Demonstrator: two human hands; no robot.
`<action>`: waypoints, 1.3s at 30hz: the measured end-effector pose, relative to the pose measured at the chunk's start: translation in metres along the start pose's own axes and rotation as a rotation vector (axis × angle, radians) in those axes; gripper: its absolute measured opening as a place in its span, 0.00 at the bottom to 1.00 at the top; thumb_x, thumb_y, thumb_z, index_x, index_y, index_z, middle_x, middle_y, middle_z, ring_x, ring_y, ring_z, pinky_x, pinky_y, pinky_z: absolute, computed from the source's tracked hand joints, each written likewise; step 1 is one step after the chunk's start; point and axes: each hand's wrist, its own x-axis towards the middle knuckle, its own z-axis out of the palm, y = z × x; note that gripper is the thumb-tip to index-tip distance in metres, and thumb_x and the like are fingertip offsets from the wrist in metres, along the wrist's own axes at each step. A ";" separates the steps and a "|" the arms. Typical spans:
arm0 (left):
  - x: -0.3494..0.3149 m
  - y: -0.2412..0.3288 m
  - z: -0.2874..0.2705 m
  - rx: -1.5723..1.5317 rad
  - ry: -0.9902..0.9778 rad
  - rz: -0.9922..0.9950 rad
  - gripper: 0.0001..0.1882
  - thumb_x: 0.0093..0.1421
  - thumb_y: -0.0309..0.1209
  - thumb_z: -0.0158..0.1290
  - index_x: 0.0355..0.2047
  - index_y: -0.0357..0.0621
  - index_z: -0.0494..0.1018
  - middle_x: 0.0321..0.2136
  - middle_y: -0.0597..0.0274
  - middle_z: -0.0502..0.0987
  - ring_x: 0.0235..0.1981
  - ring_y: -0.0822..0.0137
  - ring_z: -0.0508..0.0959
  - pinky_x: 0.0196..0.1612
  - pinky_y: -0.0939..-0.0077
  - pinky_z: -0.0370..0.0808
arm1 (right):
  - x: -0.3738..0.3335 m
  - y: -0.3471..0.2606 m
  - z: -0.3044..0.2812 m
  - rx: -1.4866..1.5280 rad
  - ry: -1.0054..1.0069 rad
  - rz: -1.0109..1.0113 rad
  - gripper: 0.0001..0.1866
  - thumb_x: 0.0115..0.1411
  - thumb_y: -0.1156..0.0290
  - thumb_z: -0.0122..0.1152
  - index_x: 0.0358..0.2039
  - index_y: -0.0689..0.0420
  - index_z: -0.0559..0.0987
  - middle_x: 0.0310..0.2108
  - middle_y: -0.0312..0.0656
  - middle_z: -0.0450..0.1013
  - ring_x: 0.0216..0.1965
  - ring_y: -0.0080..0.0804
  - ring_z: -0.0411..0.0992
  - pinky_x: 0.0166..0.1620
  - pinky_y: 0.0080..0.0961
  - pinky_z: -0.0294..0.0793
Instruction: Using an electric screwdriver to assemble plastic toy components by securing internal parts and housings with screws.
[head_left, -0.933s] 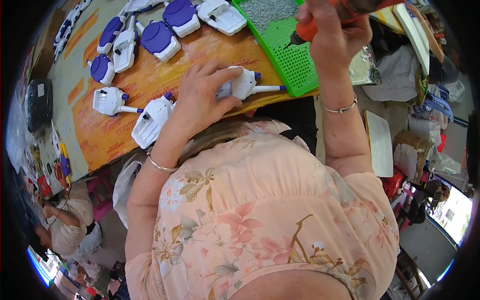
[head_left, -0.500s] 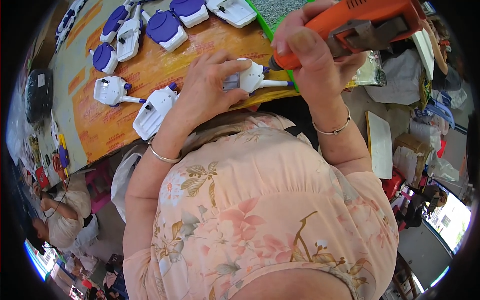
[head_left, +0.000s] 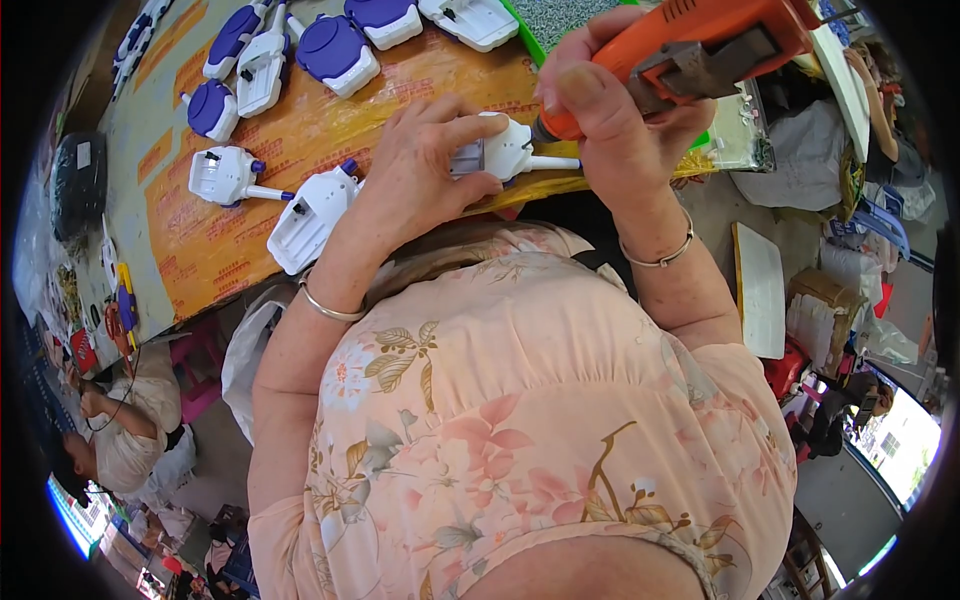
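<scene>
Driver (head_left: 665,32) now at white casing (head_left: 508,150)

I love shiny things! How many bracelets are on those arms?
2: one bracelet at the wrist of the left hand, another bracelet at that of the right hand, holding the orange power tool. Others could be hidden.

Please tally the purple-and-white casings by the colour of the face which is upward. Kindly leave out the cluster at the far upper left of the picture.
Purple-face-up casings: 4
White-face-up casings: 5, including the one held by the left hand
Total: 9
</scene>
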 end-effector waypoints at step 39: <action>0.004 0.015 0.021 -0.158 0.244 0.160 0.10 0.49 0.26 0.67 0.34 0.44 0.82 0.44 0.56 0.79 0.48 0.52 0.76 0.51 0.58 0.70 | -0.004 -0.027 0.002 0.427 -0.013 0.088 0.37 0.48 0.61 0.84 0.50 0.52 0.66 0.28 0.39 0.71 0.27 0.31 0.72 0.32 0.30 0.73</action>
